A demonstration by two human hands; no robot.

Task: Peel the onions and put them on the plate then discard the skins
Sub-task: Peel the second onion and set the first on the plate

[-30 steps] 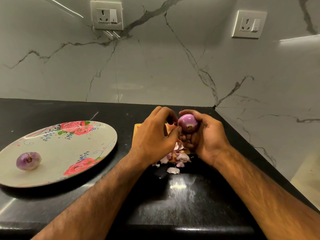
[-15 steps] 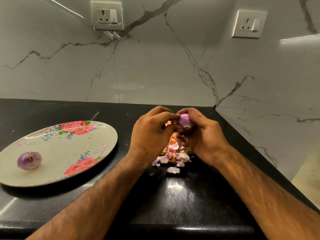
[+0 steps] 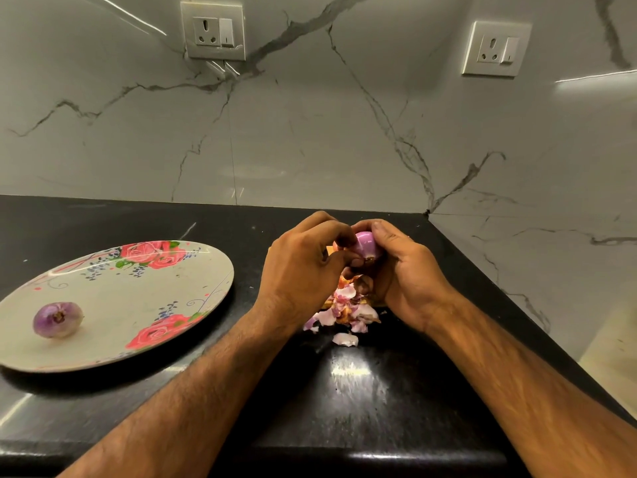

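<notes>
Item one, far left: a floral plate (image 3: pixel 113 343) on the black desk (image 3: pixel 362 401), with one peeled onion (image 3: pixel 58 320) lying on its left part.

Item two: the left hand (image 3: pixel 303 270), fingers (image 3: pixel 324 224) curled, their tips pinching at the near side of a second onion (image 3: pixel 366 244). I read that onion as held up off the desk between both hands, glossy and purple.

Item three, beneath the hands — a loose heap of skins (image 3: pixel 344 310) on the desk, with one flake (image 3: pixel 345 339) lying just apart at the front.

Item four: the right hand (image 3: pixel 410 284), fingers wrapped around the second onion, thumb on top.
</notes>
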